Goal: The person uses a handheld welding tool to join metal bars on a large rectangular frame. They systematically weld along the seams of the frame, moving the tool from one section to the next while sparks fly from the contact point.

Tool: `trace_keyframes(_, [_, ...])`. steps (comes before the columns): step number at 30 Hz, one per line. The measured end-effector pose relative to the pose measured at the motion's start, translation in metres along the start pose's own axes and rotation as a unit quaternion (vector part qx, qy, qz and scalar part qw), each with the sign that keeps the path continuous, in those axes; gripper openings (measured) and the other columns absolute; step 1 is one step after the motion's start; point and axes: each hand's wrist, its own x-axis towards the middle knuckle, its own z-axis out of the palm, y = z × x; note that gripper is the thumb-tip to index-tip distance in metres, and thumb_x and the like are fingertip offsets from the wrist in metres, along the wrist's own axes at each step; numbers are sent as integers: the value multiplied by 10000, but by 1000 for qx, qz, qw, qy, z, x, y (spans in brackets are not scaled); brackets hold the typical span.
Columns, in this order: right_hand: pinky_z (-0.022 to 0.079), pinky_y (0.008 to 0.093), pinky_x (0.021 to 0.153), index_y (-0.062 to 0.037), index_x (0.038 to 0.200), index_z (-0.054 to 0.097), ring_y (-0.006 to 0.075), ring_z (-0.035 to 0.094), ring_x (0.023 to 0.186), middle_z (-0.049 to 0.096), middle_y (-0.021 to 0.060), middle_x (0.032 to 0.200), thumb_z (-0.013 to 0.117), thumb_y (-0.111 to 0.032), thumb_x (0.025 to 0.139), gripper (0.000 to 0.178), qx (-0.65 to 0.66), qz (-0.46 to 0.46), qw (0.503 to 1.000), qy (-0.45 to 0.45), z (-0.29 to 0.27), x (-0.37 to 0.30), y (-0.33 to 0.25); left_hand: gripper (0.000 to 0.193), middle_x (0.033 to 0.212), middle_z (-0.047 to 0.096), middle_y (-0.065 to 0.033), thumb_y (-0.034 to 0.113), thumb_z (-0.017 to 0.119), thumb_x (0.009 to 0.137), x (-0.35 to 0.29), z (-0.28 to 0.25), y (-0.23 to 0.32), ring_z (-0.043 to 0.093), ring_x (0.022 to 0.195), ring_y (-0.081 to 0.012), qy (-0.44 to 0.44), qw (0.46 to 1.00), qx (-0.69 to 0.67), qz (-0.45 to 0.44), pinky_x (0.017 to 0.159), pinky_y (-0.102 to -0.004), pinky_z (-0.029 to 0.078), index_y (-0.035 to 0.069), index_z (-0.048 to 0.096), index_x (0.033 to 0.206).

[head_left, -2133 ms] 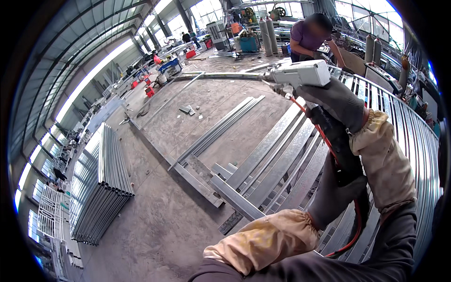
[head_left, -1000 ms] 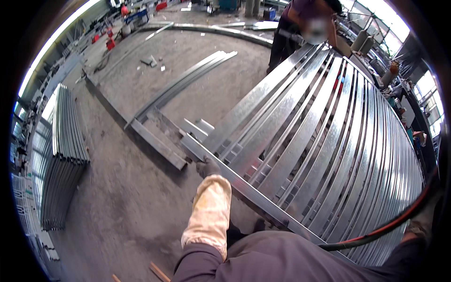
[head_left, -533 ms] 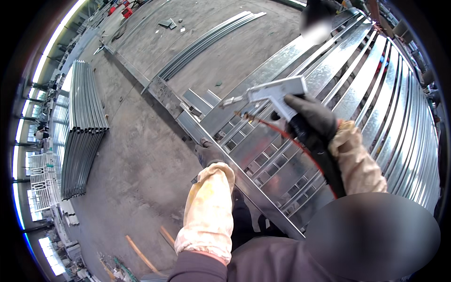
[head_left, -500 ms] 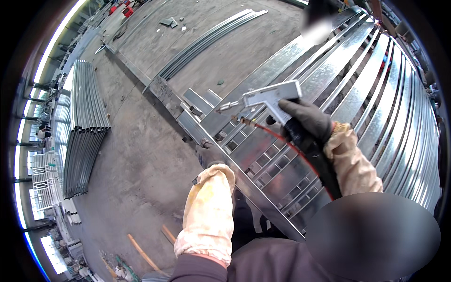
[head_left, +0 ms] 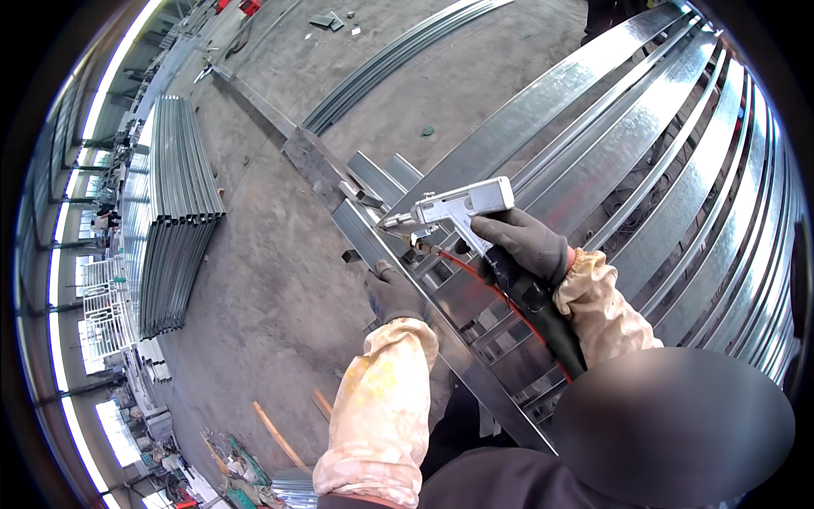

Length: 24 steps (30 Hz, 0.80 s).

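My right hand (head_left: 524,244), in a dark grey glove, is closed round the handle of a silver welding gun (head_left: 465,202). Its pointed nozzle meets or hovers just over the corner joint of a galvanized steel frame (head_left: 496,392); the fisheye view does not show which. From the gun trail a thick black cable (head_left: 555,331) and a thin red hose (head_left: 476,278). My gloved left hand (head_left: 393,291) grips the near-left rail of the frame, below the nozzle, its fingers partly hidden at the rail's outer side. Pale protective sleeves cover both forearms.
Long steel slats (head_left: 585,102) fan out to the right. Curved tubes (head_left: 398,59) lie on the floor ahead, and a tall stack of steel tubes (head_left: 180,170) stands left. A metal beam (head_left: 318,165) runs away from the frame's corner. Wooden strips (head_left: 278,434) lie lower left.
The welding gun has come down and left, its nozzle closer to the frame's corner. My left hand has stayed on the rail. The whole view has shifted slightly.
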Motion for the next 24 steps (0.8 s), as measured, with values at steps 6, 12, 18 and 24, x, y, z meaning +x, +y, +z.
trace_keyframes(6, [570, 300, 515, 71, 1242, 526, 167, 664, 584, 650, 106, 993, 631, -307, 975, 475, 10, 13, 1000, -15, 0, 5, 1, 599, 1321, 533, -332, 422, 356, 1040, 4, 1, -5, 524, 1217, -476, 12, 1000, 13, 5, 1019, -501, 421, -80, 471, 1345])
trace_keyframes(12, [566, 304, 506, 61, 1208, 539, 177, 665, 574, 652, 94, 951, 619, -300, 981, 434, -16, 20, 1000, -4, 7, 6, -1, 602, 1313, 532, -332, 435, 356, 1033, 3, -1, -4, 526, 1207, -476, -2, 999, 38, 4, 1007, -505, 427, -78, 483, 1322])
trace_keyframes(18, [544, 272, 500, 44, 1238, 556, 155, 660, 579, 693, 89, 927, 597, -302, 1000, 422, -16, 13, 1000, -6, 11, 5, 0, 597, 1285, 538, -335, 433, 361, 1030, 7, -1, -12, 535, 1181, -478, 9, 999, 31, 20, 1001, -497, 431, -83, 488, 1301])
trace_keyframes(24, [545, 275, 503, 46, 1247, 541, 153, 654, 586, 672, 84, 924, 614, -293, 992, 430, -16, 16, 1000, -1, 14, 7, 2, 587, 1265, 538, -332, 435, 364, 1030, 3, -4, -5, 544, 1152, -476, -1, 999, 40, 5, 987, -495, 436, -83, 498, 1272])
